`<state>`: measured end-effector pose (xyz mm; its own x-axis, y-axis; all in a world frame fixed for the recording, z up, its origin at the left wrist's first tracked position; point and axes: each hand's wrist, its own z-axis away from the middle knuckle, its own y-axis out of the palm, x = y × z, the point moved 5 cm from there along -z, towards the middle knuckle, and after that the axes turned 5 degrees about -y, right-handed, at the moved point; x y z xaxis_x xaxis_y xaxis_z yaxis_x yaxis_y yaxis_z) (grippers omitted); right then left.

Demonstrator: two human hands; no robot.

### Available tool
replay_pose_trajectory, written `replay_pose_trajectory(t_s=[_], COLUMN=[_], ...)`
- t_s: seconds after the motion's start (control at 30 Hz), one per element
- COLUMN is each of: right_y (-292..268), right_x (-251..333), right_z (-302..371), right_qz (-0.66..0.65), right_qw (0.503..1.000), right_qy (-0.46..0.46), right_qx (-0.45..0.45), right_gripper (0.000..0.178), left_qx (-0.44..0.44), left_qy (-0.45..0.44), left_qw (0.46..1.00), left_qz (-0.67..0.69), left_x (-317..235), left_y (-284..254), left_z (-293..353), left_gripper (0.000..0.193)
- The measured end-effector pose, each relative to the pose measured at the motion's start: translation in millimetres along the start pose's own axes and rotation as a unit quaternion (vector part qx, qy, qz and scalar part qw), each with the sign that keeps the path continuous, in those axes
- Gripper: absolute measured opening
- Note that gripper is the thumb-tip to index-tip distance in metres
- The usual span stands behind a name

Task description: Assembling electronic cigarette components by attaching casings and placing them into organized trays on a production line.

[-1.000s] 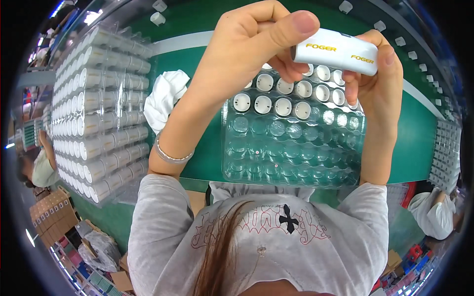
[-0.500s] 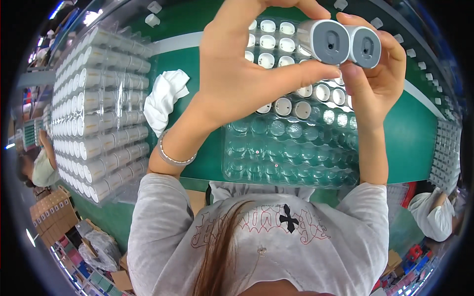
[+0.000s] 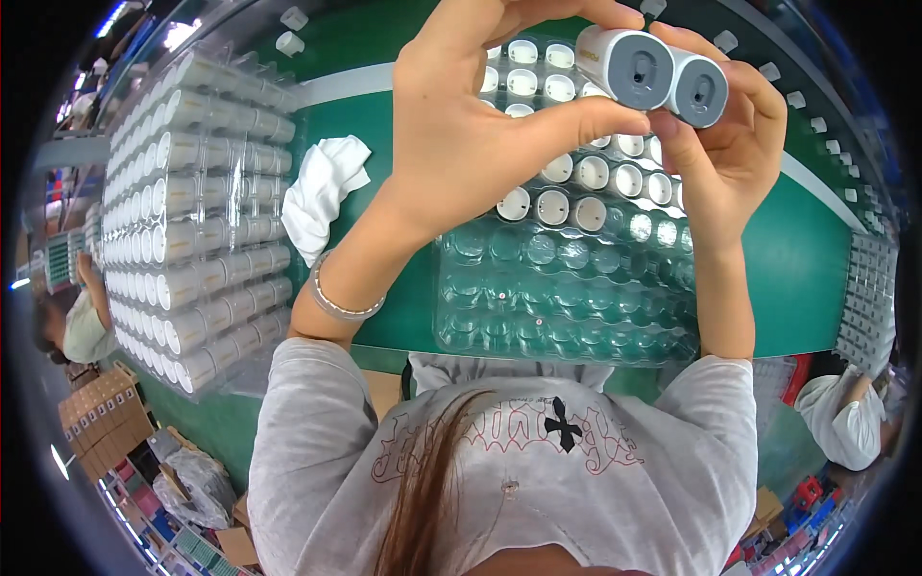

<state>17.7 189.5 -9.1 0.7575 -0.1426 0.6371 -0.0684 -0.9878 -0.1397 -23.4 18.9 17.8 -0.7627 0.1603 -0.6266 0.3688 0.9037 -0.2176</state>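
Observation:
Two white oval plastic housings with grey end caps are held side by side, raised above the table, caps facing me. My left hand (image 3: 499,125) is closed on the left housing (image 3: 640,71), thumb below and fingers above it. Around the right housing (image 3: 698,91) my right hand (image 3: 725,144) is closed, thumb beneath and fingers behind. Each cap has a recessed oval with a small dark slot. Below them lies a clear plastic tray (image 3: 567,336) whose far rows hold several white housings (image 3: 552,207), open ends up; its near rows show bare pockets.
At left stands a tall stack of clear trays filled with white cylinders (image 3: 182,230). A crumpled white cloth (image 3: 325,187) lies between stack and tray on the green table (image 3: 788,278). Small white parts (image 3: 817,125) sit in a line along the far dark green belt. Other people work at both sides.
Both hands have tilted the two housings slightly, so more of their white sides shows. The right housing has shifted a little left and the small parts on the belt have moved slightly left.

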Motion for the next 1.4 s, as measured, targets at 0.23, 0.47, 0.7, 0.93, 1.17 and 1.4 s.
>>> replay_pose_trajectory(t_s=[0.23,0.47,0.7,0.93,1.17,1.4], right_y=[-9,-50,-43,-39,-138,-193], right_x=[2,57,23,15,-72,-236], right_z=[1,-3,67,71,6,-7], right_qz=[-0.023,0.069,0.253,0.271,0.428,0.373], right_qw=[0.998,0.99,0.887,0.855,0.864,0.872], right_qy=[0.051,0.09,0.289,0.332,0.247,0.201], right_qx=[-0.011,0.087,0.254,0.292,0.092,0.245], right_gripper=[0.049,0.043,0.035,0.035,0.039,0.048], left_qx=[-0.04,0.092,0.262,0.264,0.233,0.188], left_qy=[-0.282,-0.074,-0.18,-0.141,-0.083,-0.081], left_qw=[0.958,0.991,0.946,0.941,0.943,0.946], left_qz=[0.025,-0.058,-0.064,-0.16,-0.222,-0.251], left_x=[-15,-3,13,21,10,-4], left_y=[-4,28,98,105,82,36], left_z=[4,16,69,82,54,26], left_gripper=[0.063,0.051,0.047,0.035,0.03,0.024])
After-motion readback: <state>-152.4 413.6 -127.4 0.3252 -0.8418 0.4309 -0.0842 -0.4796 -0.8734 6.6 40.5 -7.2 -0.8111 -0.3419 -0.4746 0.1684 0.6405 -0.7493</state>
